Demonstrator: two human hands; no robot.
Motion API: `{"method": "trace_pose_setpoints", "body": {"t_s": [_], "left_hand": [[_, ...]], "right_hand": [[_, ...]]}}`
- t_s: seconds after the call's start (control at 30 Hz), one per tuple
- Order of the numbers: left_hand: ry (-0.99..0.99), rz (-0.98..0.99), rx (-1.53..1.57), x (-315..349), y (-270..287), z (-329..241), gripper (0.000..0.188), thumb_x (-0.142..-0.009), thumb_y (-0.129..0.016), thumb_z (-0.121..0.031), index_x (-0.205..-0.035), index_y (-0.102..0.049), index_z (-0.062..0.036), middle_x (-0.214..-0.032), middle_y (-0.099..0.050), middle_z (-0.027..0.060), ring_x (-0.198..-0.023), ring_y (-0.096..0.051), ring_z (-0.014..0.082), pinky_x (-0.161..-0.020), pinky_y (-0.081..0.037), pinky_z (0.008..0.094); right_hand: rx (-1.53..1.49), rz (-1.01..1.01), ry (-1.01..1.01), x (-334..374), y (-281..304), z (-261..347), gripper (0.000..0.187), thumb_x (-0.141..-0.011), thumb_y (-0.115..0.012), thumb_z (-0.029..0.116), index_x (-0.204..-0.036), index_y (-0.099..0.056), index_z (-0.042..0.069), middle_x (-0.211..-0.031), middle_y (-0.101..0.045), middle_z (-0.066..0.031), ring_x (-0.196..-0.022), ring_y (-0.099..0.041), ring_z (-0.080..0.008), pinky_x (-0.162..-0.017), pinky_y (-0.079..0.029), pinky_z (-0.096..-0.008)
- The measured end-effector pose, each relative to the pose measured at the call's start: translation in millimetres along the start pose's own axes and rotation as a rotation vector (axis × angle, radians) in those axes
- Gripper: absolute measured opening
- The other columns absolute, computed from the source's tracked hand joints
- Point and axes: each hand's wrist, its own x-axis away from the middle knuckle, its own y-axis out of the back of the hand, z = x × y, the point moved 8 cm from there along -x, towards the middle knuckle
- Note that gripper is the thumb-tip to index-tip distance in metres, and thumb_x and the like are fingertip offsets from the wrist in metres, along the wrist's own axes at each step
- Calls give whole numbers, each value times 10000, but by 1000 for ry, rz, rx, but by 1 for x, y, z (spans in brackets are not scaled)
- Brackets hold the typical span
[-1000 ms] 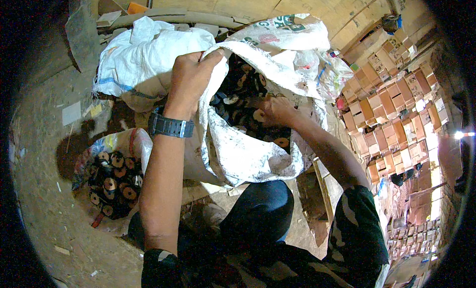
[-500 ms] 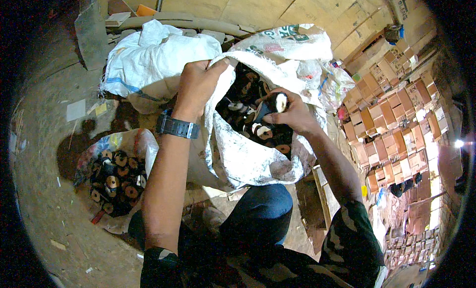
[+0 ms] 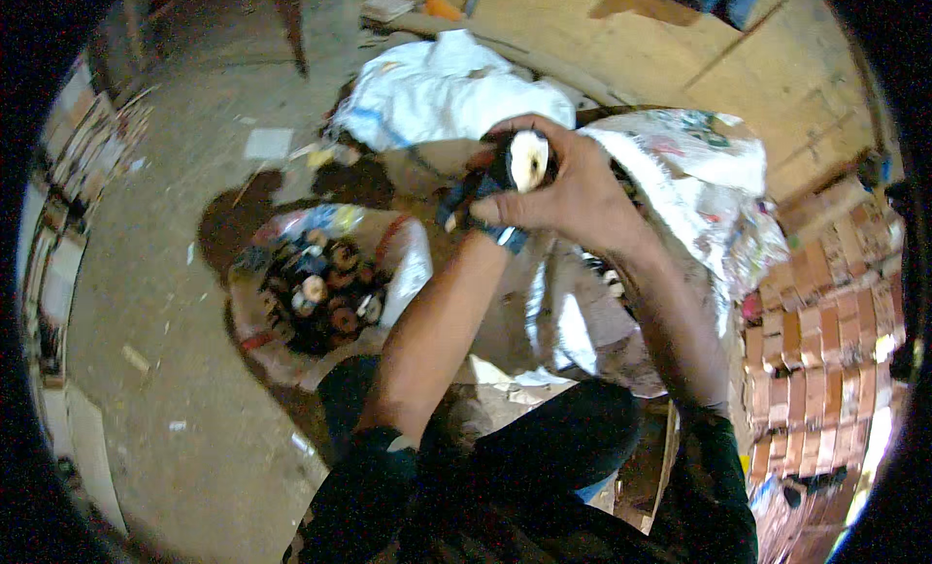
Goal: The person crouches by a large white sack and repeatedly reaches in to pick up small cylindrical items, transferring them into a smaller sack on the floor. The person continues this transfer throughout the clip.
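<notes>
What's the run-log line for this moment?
right hand: holding dark pale-ended piece | left hold: unclear | open bag at left: dark round pieces inside

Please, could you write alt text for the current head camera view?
A person's right hand grips a dark piece with a pale face, near the left forearm. To the left, an open bag holds dark and brown pieces; a white sack lies beyond.

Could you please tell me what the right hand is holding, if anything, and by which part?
The right hand holds at least one dark, pale-ended piece, gripped around its dark side; the pale end face is uncovered.
</notes>
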Motion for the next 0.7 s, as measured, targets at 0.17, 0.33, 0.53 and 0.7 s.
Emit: {"method": "trace_pose_setpoints", "body": {"t_s": [0.17, 0.33, 0.53, 0.7], "left_hand": [[-15, -68, -46, -5, 5, 1, 366, -812, -684, -358, -735, -677, 0, -670, -654, 95, -677, -627, 167, -647, -510, 354], [-6, -111, -36, -10, 9, 4, 388, -780, -701, -383, -714, -676, -2, -680, -665, 103, -675, -634, 182, -652, -511, 356], [91, -116, 89, -18, 10, 14, 447, -730, -729, -408, -641, -662, 24, -632, -668, 119, -609, -633, 200, -610, -504, 367], [-145, -56, 99, -12, 8, -22, 381, -741, -766, -334, -635, -674, 20, -575, -609, 35, -540, -520, 121, -501, -432, 344]], "right_hand": [[217, 225, -30, -43, -74, 1, 934, -635, -911, 422, -1312, -476, -52, -1013, -656, -124, -970, -636, -191, -844, -512, -302], [311, 13, 107, -26, -58, 26, 790, -786, -803, 388, -1372, -452, -8, -1210, -624, -198, -1101, -627, -280, -930, -513, -385], [262, -170, -144, 85, 59, -15, 290, -910, -659, 76, -1172, -602, -32, -1012, -693, -85, -941, -636, -139, -839, -511, -289], [1032, 105, -561, 157, 134, -129, 310, -875, -666, 148, -1158, -645, 21, -1040, -705, -192, -916, -684, -331, -836, -534, -408]]}}
